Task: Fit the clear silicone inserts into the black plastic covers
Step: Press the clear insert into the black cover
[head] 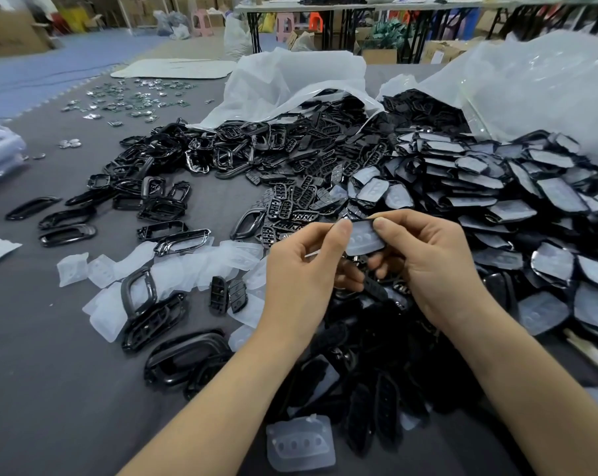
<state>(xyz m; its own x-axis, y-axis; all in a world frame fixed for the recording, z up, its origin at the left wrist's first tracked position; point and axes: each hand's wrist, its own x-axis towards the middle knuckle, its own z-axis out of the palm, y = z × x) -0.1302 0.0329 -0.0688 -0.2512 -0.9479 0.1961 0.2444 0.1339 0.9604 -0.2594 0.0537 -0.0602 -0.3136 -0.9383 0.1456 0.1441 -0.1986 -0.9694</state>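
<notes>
Above piled covers (386, 341), L hand (301, 269) & R hand (428, 259) pinch one clear insert (364, 240) (bags (290, 77) behind).

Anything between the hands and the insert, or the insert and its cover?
Nothing visible: the left hand and right hand both pinch the clear insert, and the black cover shows its rim right along the insert's top edge.

Surface (50, 372): grey, matt, cloth-like nap.
Black plastic covers (290, 201): dull, matt finish.
Black frames (153, 201): plastic, high gloss, bright highlights on rims.
Clear silicone insert (362, 240): translucent, milky, smooth, satin sheen; loose inserts (301, 448) look the same.
Bags (531, 91): thin clear plastic film, glossy, crinkled.
Small far pieces (136, 97): silvery, mirror-bright, metal-looking.
Boxes (9, 32): brown cardboard, matt.
</notes>
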